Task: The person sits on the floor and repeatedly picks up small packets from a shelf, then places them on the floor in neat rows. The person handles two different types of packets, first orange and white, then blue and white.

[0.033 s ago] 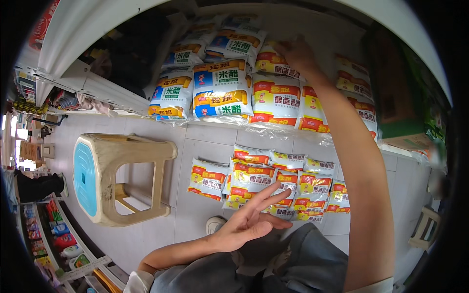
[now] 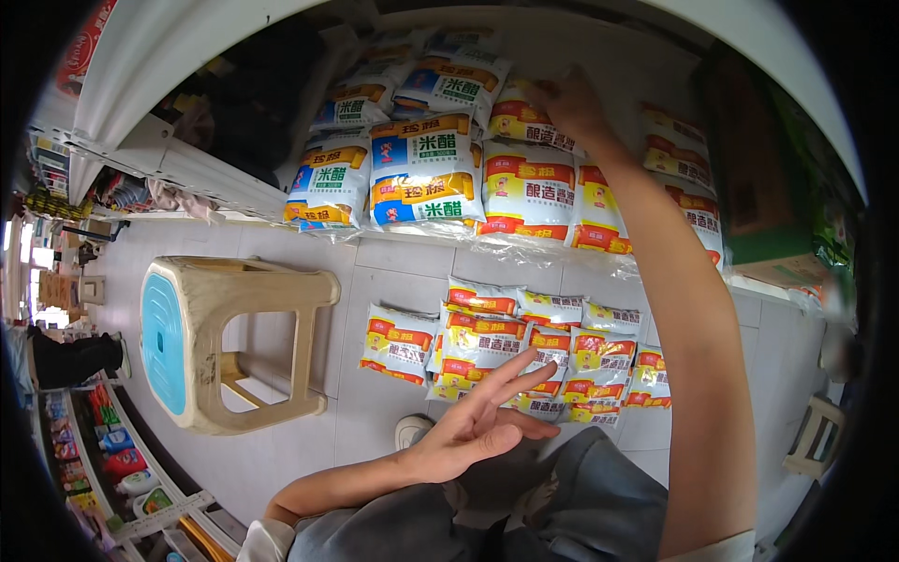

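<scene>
My right hand (image 2: 573,110) reaches far onto a low shelf, its fingers closed at the upper edge of a red, yellow and white soy sauce pouch (image 2: 526,120). Shade hides part of those fingers. Below that pouch stands another soy sauce pouch (image 2: 529,187), with more to the right, partly behind my forearm. Left of them are stacked blue, orange and white vinegar pouches (image 2: 423,169). My left hand (image 2: 482,421) is open, fingers spread and holding nothing, in front of a group of soy sauce pouches (image 2: 482,342) on the tiled floor.
A beige plastic stool (image 2: 267,272) with a blue seat lies on its side at the left. A dark green box (image 2: 763,187) stands at the shelf's right end. My shoe (image 2: 412,431) is near the floor pouches. Shelves of goods (image 2: 122,450) line the lower left.
</scene>
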{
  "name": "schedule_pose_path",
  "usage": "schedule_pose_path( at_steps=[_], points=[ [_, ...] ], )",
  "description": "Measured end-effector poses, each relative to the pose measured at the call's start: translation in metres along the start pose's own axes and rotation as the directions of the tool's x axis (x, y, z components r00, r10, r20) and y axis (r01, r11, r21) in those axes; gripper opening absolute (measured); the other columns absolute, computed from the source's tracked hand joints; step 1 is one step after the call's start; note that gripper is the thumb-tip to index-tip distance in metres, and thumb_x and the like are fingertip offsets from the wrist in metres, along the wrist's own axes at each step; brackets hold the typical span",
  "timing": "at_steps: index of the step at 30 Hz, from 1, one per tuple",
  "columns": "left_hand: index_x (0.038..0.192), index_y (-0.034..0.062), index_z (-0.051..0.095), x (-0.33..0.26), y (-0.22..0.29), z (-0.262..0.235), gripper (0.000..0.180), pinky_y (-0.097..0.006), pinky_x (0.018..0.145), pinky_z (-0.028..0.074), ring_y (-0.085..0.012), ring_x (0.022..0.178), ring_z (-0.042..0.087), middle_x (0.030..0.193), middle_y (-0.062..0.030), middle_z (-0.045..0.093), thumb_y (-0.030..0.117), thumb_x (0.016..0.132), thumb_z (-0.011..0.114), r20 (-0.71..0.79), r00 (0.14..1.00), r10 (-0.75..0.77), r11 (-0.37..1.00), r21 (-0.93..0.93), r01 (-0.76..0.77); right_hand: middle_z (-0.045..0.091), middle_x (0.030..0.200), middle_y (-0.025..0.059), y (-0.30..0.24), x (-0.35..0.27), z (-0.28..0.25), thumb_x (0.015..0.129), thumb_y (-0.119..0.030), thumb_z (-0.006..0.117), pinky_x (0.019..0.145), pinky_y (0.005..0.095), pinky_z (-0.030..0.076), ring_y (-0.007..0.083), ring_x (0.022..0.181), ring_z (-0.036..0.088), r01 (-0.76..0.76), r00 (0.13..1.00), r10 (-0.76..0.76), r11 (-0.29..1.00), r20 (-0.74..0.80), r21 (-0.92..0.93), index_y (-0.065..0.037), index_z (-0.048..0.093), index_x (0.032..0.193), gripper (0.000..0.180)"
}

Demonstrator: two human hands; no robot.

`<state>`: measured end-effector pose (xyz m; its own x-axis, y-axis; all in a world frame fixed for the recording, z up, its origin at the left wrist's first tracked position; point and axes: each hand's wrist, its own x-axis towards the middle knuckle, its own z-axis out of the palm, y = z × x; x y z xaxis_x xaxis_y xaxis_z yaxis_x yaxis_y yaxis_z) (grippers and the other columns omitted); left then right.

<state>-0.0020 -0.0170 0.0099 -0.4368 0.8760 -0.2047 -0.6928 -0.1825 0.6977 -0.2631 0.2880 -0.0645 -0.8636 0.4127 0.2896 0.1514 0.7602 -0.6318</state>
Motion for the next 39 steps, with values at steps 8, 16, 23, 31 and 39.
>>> schedule_pose_path(
  at_steps=[8,16,23,31,39],
  points=[
    [0.156,0.0123,0.006,0.001,-0.001,-0.001,0.074,-0.035,0.100,0.044,-0.0270,0.118,0.060,0.160,-0.0160,0.021,0.022,0.101,0.054,0.008,1.000,0.014,0.998,0.056,-0.014,0.068,0.110,0.0160,0.014,-0.028,0.007,0.095,-0.039,0.055,0.094,0.0428,0.047,0.0346,0.106,0.062,0.673,0.674,-0.733,0.660,-0.089,-0.335,-0.011,0.069,0.114,0.036],
    [0.140,0.0020,0.036,-0.014,0.000,-0.019,0.052,-0.040,0.087,0.051,-0.0268,0.092,0.066,0.135,-0.0199,0.052,0.036,0.101,0.047,-0.357,0.895,0.269,0.955,0.219,-0.200,0.068,0.075,0.0119,-0.054,-0.143,-0.123,0.094,-0.030,0.058,0.067,0.0374,0.049,0.0235,0.070,0.066,0.076,0.797,-0.287,0.921,0.532,0.383,-0.004,0.070,0.088,0.030],
    [0.118,0.0012,0.052,-0.002,0.004,-0.030,0.031,-0.033,0.076,0.050,-0.0191,0.077,0.064,0.105,-0.0150,0.065,0.027,0.102,0.048,-0.525,0.772,0.357,0.934,0.186,-0.305,0.069,0.085,0.0136,0.027,-0.249,-0.133,0.089,-0.021,0.066,0.073,0.0367,0.051,0.0277,0.080,0.066,0.012,0.407,-0.005,1.000,0.913,0.000,-0.003,0.071,0.093,0.020],
    [0.113,0.0041,0.054,0.001,0.017,-0.044,0.029,-0.030,0.075,0.046,-0.0126,0.075,0.057,0.096,-0.0063,0.062,0.030,0.102,0.048,-0.668,0.661,0.342,0.933,0.159,-0.322,0.066,0.100,0.0168,0.004,-0.273,-0.039,0.086,-0.026,0.068,0.083,0.0433,0.050,0.0329,0.098,0.064,0.085,0.691,-0.131,0.991,0.711,0.101,-0.001,0.069,0.099,0.028],
    [0.111,0.0046,0.054,-0.015,0.011,-0.046,0.028,-0.031,0.077,0.048,-0.0134,0.076,0.057,0.093,-0.0045,0.062,0.030,0.101,0.050,-0.668,0.656,0.351,0.928,0.155,-0.338,0.064,0.080,0.0154,0.002,-0.272,-0.006,0.080,-0.015,0.072,0.072,0.0432,0.051,0.0312,0.079,0.065,0.155,0.687,-0.237,0.971,0.687,0.180,-0.001,0.061,0.079,0.018]
  ],
)
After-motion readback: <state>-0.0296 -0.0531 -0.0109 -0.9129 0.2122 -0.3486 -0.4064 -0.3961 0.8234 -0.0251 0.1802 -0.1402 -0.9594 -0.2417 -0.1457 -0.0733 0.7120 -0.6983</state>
